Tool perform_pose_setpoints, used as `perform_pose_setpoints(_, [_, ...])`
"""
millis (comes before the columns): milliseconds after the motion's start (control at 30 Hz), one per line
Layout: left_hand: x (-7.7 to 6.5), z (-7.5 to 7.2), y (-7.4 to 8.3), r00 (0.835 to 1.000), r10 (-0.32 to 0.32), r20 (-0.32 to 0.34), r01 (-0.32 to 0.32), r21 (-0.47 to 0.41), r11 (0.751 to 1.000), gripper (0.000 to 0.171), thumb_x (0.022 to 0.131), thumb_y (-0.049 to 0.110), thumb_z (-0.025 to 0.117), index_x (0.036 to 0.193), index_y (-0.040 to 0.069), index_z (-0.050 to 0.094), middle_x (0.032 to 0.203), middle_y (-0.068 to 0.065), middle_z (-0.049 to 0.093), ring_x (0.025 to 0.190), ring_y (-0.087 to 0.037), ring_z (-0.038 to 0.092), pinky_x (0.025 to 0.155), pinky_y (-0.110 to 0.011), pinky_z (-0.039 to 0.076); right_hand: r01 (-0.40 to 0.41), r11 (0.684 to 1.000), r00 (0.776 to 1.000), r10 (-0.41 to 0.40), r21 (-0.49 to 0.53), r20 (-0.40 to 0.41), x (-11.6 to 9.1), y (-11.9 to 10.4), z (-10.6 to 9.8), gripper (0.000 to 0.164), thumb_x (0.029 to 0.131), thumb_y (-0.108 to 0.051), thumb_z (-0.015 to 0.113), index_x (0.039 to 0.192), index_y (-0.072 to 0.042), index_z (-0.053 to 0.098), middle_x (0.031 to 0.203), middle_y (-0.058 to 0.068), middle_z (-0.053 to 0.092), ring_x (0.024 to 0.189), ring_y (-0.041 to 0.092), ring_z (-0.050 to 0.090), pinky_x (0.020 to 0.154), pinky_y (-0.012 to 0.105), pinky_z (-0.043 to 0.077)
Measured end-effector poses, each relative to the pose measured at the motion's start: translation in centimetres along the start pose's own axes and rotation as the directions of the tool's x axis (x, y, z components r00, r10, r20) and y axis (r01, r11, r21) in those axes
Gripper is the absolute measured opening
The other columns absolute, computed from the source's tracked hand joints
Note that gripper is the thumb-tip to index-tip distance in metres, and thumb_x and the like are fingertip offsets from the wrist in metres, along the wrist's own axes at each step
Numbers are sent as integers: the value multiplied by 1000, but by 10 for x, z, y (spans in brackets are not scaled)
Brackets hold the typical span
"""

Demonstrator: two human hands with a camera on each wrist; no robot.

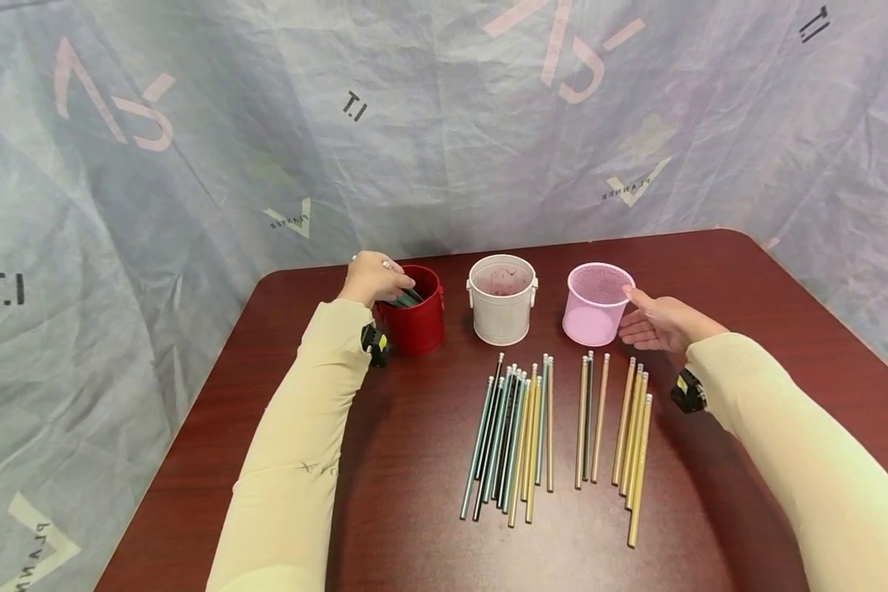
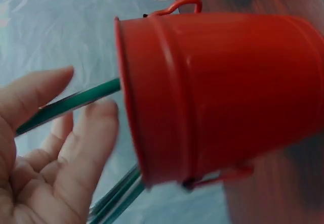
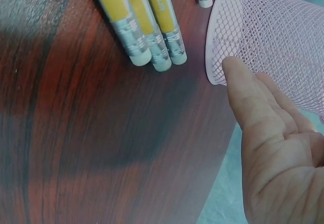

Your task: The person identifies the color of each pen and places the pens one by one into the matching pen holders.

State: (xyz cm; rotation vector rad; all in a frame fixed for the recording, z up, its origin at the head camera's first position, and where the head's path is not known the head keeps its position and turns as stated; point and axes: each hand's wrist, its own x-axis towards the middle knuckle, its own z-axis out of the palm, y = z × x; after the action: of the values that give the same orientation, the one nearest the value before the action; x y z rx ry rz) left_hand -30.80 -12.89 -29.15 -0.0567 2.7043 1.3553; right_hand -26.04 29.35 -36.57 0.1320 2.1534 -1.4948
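Observation:
My left hand [image 1: 373,278] is over the rim of a red bucket [image 1: 418,327] at the left. In the left wrist view a green pencil [image 2: 86,96] runs from the bucket's mouth between my thumb and fingers, which are spread loosely around it. More green pencils [image 2: 119,196] stick out lower at the same rim. On the right, my right hand [image 1: 662,321] stands beside a pink mesh cup [image 1: 592,325], fingers straight, with the thumb at its rim. The right wrist view shows the fingertips overlapping the mesh wall [image 3: 273,37].
A white bucket [image 1: 501,319] stands between the red bucket and the pink cup. In front lie several green, black and gold pencils [image 1: 514,444] in a middle group, a few more [image 1: 592,419] to their right, and several yellow ones [image 1: 634,444]. Behind the table hangs a printed cloth [image 1: 444,164].

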Motion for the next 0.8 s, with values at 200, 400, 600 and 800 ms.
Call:
perform_pose_setpoints(200, [-15, -12, -2, 996, 88, -17, -79, 300, 951, 18, 81, 15, 75, 84, 0, 67, 73, -11, 66, 64, -19, 62, 60, -28, 53, 3, 1000, 1000, -2, 6, -10, 0, 0, 0, 91, 97, -59, 20, 133, 25, 27, 104, 15, 65, 87, 13, 65, 88, 35, 51])
perform_pose_setpoints(400, [-27, -21, -10, 996, 85, 26, -87, 448, 890, 23, 82, 18, 72, 73, -2, 67, 54, -8, 58, 45, -17, 54, 46, -25, 44, 5, 1000, 1000, -5, 3, 3, 0, 1, -2, 91, 98, -58, 19, 133, 25, 26, 105, 16, 64, 89, 14, 64, 89, 36, 51])
perform_pose_setpoints(600, [-33, -26, -18, 997, 12, 82, -53, 519, 853, 28, 83, 24, 74, 73, 0, 64, 54, -8, 57, 45, -14, 53, 45, -25, 45, 9, 1000, 1000, -9, 3, 6, 0, 0, -3, 90, 98, -57, 18, 133, 26, 25, 103, 14, 65, 87, 13, 64, 88, 35, 51])
perform_pose_setpoints(800, [-37, -35, -30, 989, -43, 144, -51, 590, 806, 32, 82, 28, 74, 64, 4, 63, 55, -8, 61, 47, -15, 60, 49, -28, 49, 9, 1000, 1000, -9, 8, 9, 0, 0, -2, 90, 98, -57, 18, 134, 26, 24, 105, 15, 65, 87, 12, 64, 91, 37, 50])
